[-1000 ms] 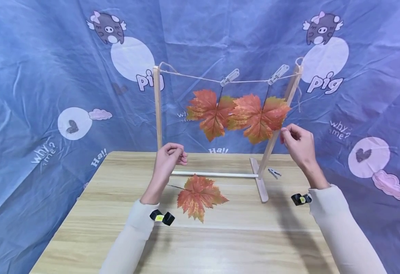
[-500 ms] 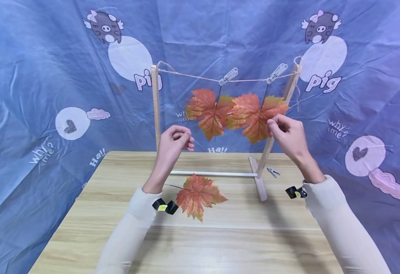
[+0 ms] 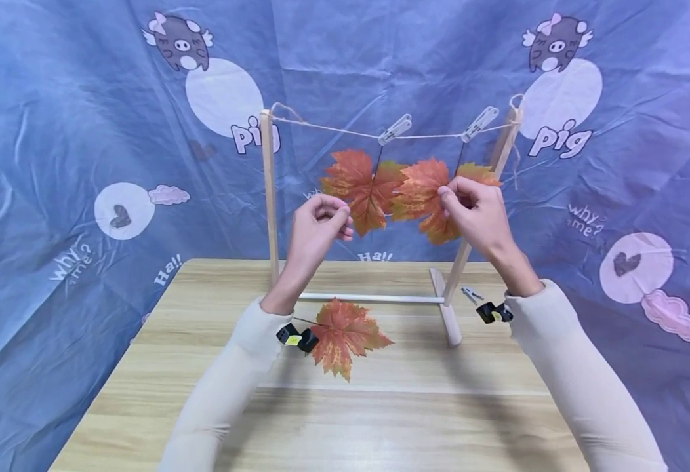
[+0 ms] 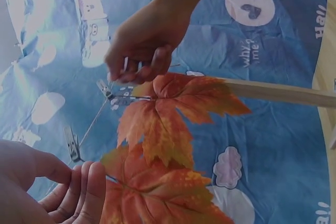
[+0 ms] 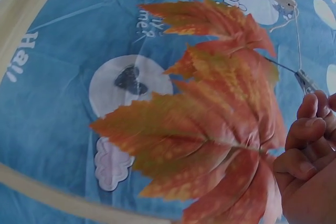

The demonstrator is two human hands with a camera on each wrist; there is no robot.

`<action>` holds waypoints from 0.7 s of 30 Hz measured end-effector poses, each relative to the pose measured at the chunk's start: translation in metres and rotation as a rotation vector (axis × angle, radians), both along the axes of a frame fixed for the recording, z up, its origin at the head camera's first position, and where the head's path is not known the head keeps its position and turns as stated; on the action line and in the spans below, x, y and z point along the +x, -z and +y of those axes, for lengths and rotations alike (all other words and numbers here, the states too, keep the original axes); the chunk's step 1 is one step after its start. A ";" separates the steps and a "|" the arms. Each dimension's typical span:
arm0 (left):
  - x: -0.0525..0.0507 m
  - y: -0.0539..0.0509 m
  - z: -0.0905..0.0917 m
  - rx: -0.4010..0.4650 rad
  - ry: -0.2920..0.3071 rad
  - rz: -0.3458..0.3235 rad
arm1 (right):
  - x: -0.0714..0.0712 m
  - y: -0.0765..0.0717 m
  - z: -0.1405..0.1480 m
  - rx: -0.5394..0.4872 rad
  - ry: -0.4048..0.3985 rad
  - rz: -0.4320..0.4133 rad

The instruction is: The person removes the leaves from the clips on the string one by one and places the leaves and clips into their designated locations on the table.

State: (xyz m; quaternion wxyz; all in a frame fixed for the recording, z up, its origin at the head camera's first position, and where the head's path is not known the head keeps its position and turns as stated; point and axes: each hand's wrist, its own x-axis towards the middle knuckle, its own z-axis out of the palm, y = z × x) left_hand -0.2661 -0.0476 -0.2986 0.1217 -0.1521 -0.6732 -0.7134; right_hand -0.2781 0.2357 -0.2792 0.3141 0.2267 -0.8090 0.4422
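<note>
Two orange leaves, the left one (image 3: 359, 187) and the right one (image 3: 422, 190), hang by dark stems from pale clothespins (image 3: 395, 130) (image 3: 479, 124) on a string. My left hand (image 3: 318, 229), fingers loosely curled, is beside the left leaf; nothing shows in it. My right hand (image 3: 479, 213) overlaps the right leaf in the head view, thumb near the fingertips, with no object visible in it. In the left wrist view, the right hand (image 4: 149, 38) is above its leaf. The right wrist view shows relaxed fingers (image 5: 310, 129) beside the leaf; contact is unclear.
A wooden frame (image 3: 270, 190) with a white lower bar (image 3: 374, 298) carries the string. A third leaf (image 3: 345, 334) lies on the wooden table (image 3: 380, 419), in front of the bar. Another clothespin (image 3: 471, 295) lies right of the frame's foot (image 3: 451, 324). Patterned blue cloth hangs behind.
Both hands have risen. My left hand has moved right toward the left hanging leaf, and my right hand has moved left across the right hanging leaf.
</note>
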 end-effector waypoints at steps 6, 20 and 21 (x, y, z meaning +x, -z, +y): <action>-0.006 -0.010 0.012 -0.011 0.001 0.030 | -0.007 -0.008 -0.013 0.005 -0.014 -0.015; -0.029 -0.039 0.033 -0.107 -0.134 0.111 | -0.019 -0.052 -0.038 0.017 -0.029 -0.066; -0.031 -0.041 0.034 -0.124 -0.151 0.120 | -0.019 -0.056 -0.040 0.020 -0.025 -0.072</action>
